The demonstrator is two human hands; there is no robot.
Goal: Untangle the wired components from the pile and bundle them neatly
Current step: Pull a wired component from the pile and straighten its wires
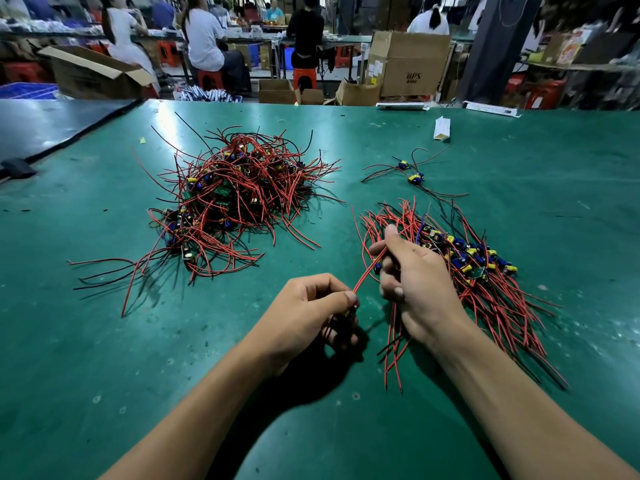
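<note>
A tangled pile [228,199] of small circuit components with red and black wires lies on the green table [104,341], left of centre. A sorted row of components [485,271] with wires laid side by side lies on the right. My left hand [311,317] pinches one small component, and its red wire [367,275] runs up to the right. My right hand [412,282] grips a bunch of components and wires beside the sorted row, thumb raised. Wires hang below that hand.
Two loose components [410,173] with wires lie at the far right centre. A small white box [441,128] lies beyond them. A black mat [45,126] covers the far left corner. Cardboard boxes [408,64] and seated people [207,39] fill the background.
</note>
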